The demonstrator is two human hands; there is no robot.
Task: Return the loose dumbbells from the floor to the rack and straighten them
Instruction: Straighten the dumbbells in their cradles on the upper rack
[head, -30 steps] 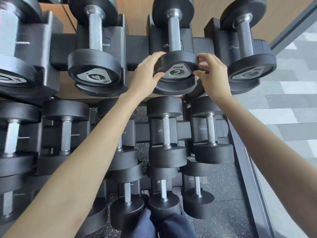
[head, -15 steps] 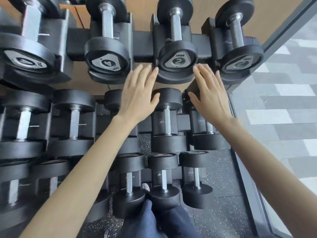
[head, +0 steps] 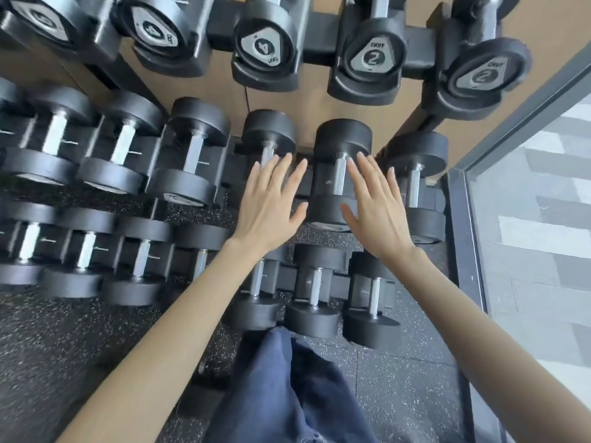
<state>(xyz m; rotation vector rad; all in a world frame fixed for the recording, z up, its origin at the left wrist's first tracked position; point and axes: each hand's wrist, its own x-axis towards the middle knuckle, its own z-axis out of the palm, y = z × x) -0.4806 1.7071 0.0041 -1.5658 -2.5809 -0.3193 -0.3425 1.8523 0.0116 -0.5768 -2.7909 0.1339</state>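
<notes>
A three-tier black rack (head: 321,51) holds black dumbbells with steel handles. On the top tier sit two marked 2, one (head: 372,59) left of the other (head: 483,75), and one marked 4 (head: 265,47). My left hand (head: 271,203) and my right hand (head: 375,204) are flat with fingers spread, holding nothing, level with the middle tier. Between them rests a middle-tier dumbbell (head: 335,174). My left hand covers part of the dumbbell beside it (head: 268,132).
The bottom tier carries small dumbbells (head: 315,289) just ahead of my blue trouser leg (head: 287,388). Speckled black rubber floor (head: 80,340) lies below. A dark frame post (head: 460,238) and grey carpet (head: 537,251) are at the right.
Both hands let go of the top-tier dumbbell marked 2 and moved down to the middle tier, fingers spread. The view has tilted downward.
</notes>
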